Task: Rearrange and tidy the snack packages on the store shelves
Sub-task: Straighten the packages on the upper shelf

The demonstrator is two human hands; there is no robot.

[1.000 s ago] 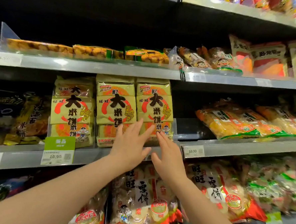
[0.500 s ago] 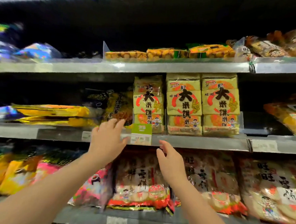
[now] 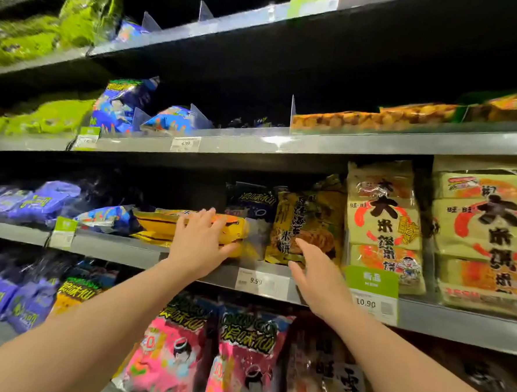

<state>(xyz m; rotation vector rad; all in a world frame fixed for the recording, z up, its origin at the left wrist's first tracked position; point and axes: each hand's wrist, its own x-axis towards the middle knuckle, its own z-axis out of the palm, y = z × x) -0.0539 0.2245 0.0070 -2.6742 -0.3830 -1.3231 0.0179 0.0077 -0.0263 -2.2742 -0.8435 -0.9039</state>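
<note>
A flat stack of yellow snack packages (image 3: 159, 221) lies on the middle shelf (image 3: 120, 249). My left hand (image 3: 201, 242) rests on the right end of that stack, fingers spread over the top and thumb under the front edge. To its right stands a dark yellow seaweed rice cracker bag (image 3: 307, 223). My right hand (image 3: 318, 279) is stretched out with straight fingers, its fingertips at the lower front of that bag. Pale yellow rice cracker packs (image 3: 382, 224) stand upright further right.
Purple bags (image 3: 36, 200) and a blue bag (image 3: 104, 218) lie left on the same shelf. Price tags (image 3: 258, 282) hang on the shelf edge. Pink bags (image 3: 178, 351) fill the shelf below. Blue bags (image 3: 120, 105), green bags and clear dividers sit on the shelf above.
The view and both hands have moved left along the middle shelf, away from the pale rice cracker packs. My left hand has come down on the yellow stack; my right has reached the seaweed bag.
</note>
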